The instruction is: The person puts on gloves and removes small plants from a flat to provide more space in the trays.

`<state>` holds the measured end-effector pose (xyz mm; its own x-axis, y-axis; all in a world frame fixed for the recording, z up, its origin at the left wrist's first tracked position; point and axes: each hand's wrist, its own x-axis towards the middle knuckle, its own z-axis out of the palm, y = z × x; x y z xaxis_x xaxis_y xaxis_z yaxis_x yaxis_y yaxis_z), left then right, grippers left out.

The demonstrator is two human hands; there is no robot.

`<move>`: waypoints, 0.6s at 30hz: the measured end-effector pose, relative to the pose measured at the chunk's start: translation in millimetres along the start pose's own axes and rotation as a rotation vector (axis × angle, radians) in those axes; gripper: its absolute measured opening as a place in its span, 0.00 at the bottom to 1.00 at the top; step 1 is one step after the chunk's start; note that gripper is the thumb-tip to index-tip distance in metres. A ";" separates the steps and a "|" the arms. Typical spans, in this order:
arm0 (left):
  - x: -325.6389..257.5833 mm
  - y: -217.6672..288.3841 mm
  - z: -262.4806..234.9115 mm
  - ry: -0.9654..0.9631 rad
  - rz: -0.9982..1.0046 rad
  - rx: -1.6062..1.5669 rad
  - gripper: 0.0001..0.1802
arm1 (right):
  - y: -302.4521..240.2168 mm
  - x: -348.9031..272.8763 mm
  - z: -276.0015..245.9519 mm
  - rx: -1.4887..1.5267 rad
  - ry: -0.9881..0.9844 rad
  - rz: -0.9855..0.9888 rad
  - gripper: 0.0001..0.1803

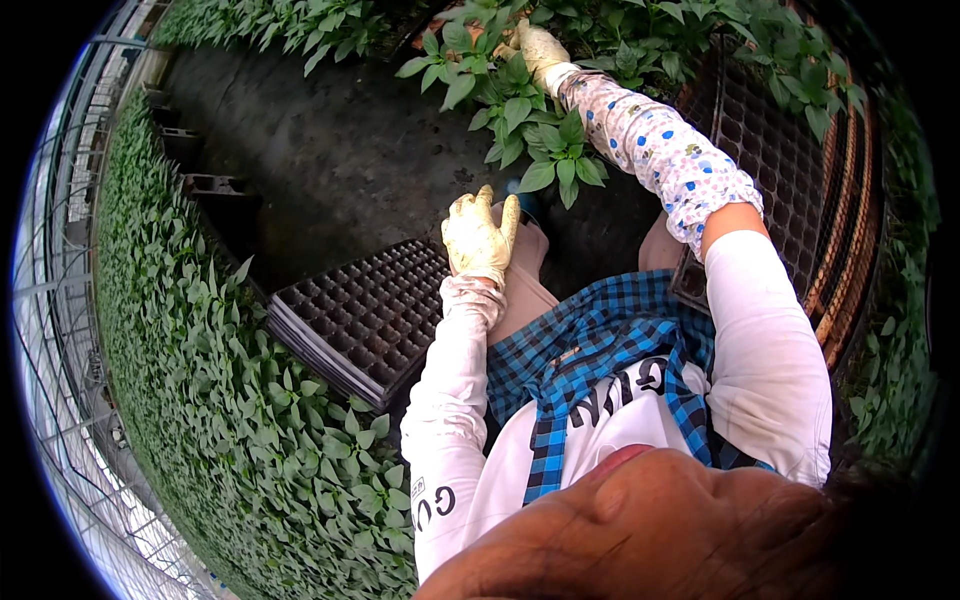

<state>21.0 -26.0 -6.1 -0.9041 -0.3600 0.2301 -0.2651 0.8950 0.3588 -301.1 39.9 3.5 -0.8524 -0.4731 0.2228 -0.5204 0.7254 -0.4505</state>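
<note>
My left hand [480, 238], in a pale, soiled glove, rests over my left knee with its fingers stretched and apart. Nothing shows in it. To its left lies a stack of black cell trays [365, 310], the top one's cells bare. My right hand [540, 50], gloved too, reaches far forward among green leafy seedlings [545, 150]. Leaves hide most of its fingertips, so whether it grips a stem cannot be made out. A patterned sleeve [660, 145] covers that forearm.
Dark ground sheeting [300, 130] spreads ahead, with hollow blocks [215, 185] along its left edge. Dense seedlings [200, 350] fill the left side. More black trays [770, 150] stand at my right, beside brown curved edges [850, 210]. A greenhouse frame [75, 200] rises far left.
</note>
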 end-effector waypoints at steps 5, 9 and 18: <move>-0.3 0.0 -2.2 0.018 0.003 -0.017 0.28 | 4.8 -0.6 5.7 0.115 0.094 -0.040 0.21; 1.2 3.8 -6.2 -0.015 -0.015 -0.036 0.28 | 23.4 9.7 15.1 0.059 -0.054 -0.255 0.13; -1.0 0.4 -3.9 -0.010 -0.010 -0.037 0.28 | 30.3 26.1 12.2 0.238 -0.219 -0.302 0.13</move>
<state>23.1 -26.3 -2.6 -0.9046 -0.3666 0.2175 -0.2622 0.8809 0.3941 -338.5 43.4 -14.9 -0.6195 -0.7595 0.1983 -0.6965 0.4153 -0.5852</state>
